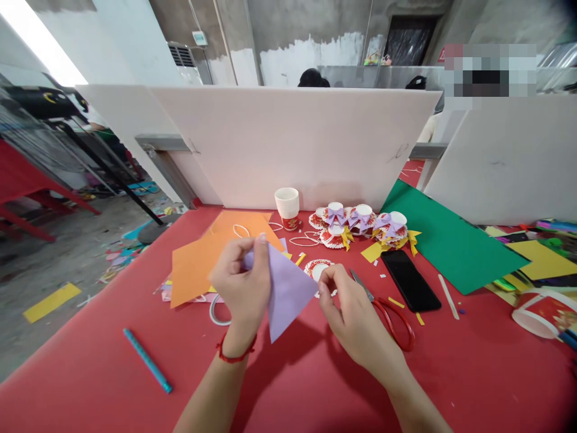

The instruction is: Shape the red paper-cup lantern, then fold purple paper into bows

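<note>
My left hand (243, 276) pinches a folded triangle of purple paper (291, 291) along its left edge, above the red table (198, 373). The triangle's tip points right, where the thumb and forefinger of my right hand (349, 310) close at that corner. Behind the paper lies a flattened red-and-white paper cup (319, 269), cut into a fringed disc and partly hidden. Scissors with red handles (396, 325) rest beyond my right hand. Orange paper sheets (193, 270) and a white tape roll (219, 311) are near my left hand.
Several fringed cups with purple bows (362, 219) stand at the back beside stacked paper cups (287, 207). A black phone (410, 279), a white stick (448, 296) and a green sheet (455, 240) lie right. A teal pen (147, 359) lies left. White partition boards (293, 144) close the back.
</note>
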`<state>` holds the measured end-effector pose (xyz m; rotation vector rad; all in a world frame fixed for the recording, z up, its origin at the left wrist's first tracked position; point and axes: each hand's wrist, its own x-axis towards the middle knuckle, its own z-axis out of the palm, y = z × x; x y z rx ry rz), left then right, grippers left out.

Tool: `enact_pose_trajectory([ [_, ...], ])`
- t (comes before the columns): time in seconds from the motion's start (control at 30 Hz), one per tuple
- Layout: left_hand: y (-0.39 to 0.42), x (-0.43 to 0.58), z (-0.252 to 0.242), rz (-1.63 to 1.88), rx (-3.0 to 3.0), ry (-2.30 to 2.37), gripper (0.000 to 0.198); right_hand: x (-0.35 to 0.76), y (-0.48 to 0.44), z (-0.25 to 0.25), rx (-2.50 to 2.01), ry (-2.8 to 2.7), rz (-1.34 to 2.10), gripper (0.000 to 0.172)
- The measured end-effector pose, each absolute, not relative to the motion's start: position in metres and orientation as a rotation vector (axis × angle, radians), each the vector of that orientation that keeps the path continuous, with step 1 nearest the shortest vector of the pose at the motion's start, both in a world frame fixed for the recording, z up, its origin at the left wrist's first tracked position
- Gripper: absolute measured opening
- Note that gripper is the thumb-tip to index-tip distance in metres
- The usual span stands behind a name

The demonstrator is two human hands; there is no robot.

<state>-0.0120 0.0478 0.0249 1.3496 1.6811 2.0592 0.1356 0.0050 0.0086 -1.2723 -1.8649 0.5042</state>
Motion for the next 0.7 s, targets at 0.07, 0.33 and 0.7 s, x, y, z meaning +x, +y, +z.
enact_pose_trajectory([
  [0.07,0.052,-0.023,0.028,2.131,1.262,1.73,0.016,0.144,0.007,0.008,-1.293,-1.838,0.537,0.015],
  [0.33,0.056,-0.023,0.024,2.211,1.249,1.685,0.015,0.168,0.02,0.012,-1.203,-1.532,0.679,0.021],
  [0.7,0.053,-0.025,-0.003,1.324,0.932,1.065,0.038,0.136,0.052,-0.026,-1.297,-1.785,0.955,0.03],
])
